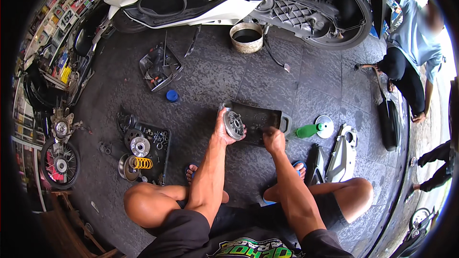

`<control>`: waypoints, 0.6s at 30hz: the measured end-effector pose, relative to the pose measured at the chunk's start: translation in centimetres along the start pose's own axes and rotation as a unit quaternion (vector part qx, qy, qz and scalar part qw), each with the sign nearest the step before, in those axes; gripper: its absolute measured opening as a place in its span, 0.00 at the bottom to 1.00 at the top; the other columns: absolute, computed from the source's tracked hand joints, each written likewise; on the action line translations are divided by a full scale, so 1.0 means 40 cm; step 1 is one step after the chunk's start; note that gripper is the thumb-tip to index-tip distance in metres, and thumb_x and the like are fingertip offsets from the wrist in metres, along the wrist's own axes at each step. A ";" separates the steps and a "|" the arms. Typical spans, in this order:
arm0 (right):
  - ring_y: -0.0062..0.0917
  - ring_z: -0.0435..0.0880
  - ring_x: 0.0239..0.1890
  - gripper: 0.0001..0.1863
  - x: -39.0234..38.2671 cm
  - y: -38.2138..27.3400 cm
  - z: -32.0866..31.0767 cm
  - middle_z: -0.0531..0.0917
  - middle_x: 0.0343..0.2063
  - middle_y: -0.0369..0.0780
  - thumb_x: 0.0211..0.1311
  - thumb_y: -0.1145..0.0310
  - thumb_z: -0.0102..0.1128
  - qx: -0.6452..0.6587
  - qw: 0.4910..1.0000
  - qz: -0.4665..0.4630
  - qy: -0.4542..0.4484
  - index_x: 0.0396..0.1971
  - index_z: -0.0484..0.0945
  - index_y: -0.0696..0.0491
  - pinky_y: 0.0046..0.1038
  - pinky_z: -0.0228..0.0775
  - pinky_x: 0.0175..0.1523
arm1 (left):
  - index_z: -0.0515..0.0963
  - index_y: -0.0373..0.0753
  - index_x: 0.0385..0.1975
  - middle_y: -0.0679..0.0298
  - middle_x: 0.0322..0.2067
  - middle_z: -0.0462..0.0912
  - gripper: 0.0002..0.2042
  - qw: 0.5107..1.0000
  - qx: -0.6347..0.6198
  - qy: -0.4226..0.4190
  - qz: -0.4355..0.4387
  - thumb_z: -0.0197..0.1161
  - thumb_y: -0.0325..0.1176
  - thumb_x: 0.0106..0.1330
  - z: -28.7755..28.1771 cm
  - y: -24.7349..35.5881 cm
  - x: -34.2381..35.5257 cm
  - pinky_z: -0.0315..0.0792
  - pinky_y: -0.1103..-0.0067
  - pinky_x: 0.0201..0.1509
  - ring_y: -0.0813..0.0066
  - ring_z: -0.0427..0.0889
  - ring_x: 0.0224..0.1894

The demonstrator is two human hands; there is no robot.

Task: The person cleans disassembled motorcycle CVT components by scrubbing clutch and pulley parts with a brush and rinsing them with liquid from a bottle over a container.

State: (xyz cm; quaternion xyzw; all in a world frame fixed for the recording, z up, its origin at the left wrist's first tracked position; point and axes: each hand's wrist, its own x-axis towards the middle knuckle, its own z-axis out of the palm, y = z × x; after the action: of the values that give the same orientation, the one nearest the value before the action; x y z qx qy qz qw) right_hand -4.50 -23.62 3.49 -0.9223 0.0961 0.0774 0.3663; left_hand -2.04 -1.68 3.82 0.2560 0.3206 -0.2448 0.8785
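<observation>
while gripping a round grey metal part [234,125] in the left hand [221,130], hold it up over the left end of a dark rectangular pan [260,115], slotted face showing, fingers curled about its edge. hold the right hand [274,140] over the near right side of the pan, loosely fisted; cannot tell through the blur whether grasping anything. see a green bottle [306,130] lying just right of the pan, next to a silvery disc [325,126], with a pale metal cover [342,156] nearer. at left, see a black tray [167,155] of small bolts [160,137], near a yellow coil spring [143,163]. farther ahead, see a blue cap [172,95], a black box [167,82] with mixed items inside, and a pale bucket [246,47] with dark contents near a white scooter [217,13]. at far right, see a person [415,33] in a light-blue shirt near a black exhaust [388,122].
</observation>
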 end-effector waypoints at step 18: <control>0.28 0.87 0.43 0.13 -0.025 -0.165 -0.113 0.88 0.39 0.47 0.59 0.73 0.63 0.299 0.946 -0.071 -0.104 0.43 0.83 0.60 0.26 0.76 0.50 | 0.77 0.37 0.45 0.46 0.33 0.82 0.41 0.994 0.012 -0.096 -0.047 0.57 0.74 0.52 0.029 0.000 -0.021 0.79 0.57 0.36 0.47 0.83 0.33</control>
State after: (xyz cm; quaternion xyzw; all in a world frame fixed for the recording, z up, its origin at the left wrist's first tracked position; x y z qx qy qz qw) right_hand -3.60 -21.92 11.34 -0.7613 0.0106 0.1145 0.6381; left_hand -2.09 -2.18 5.16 0.2269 0.2438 -0.3134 0.8893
